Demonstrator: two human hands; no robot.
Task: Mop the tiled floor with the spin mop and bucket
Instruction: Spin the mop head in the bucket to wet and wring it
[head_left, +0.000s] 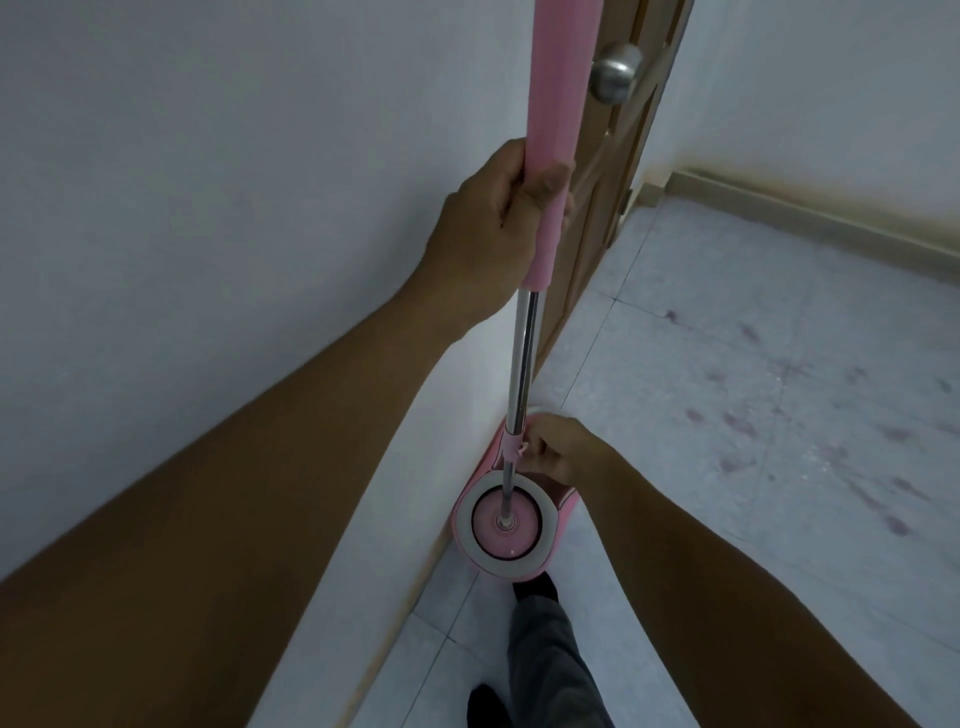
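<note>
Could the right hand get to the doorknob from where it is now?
Probably not without letting go: the right hand is low on the mop pole by the bucket, and the doorknob sits far above it. Nothing blocks the path.

your left is shut in by the white wall (208, 182), with the pink bucket (511, 525) set right against its foot and the mop pole (522, 358) rising out of the bucket close beside the wall, so there is little room to pass a hand on that side. ahead, the wooden door (613, 208) and its round knob (615, 73) stand just behind the pole. to your right the tiled floor (779, 415) lies open as far as the skirting (810, 218), and your own leg (550, 654) stands just this side of the bucket.
</note>
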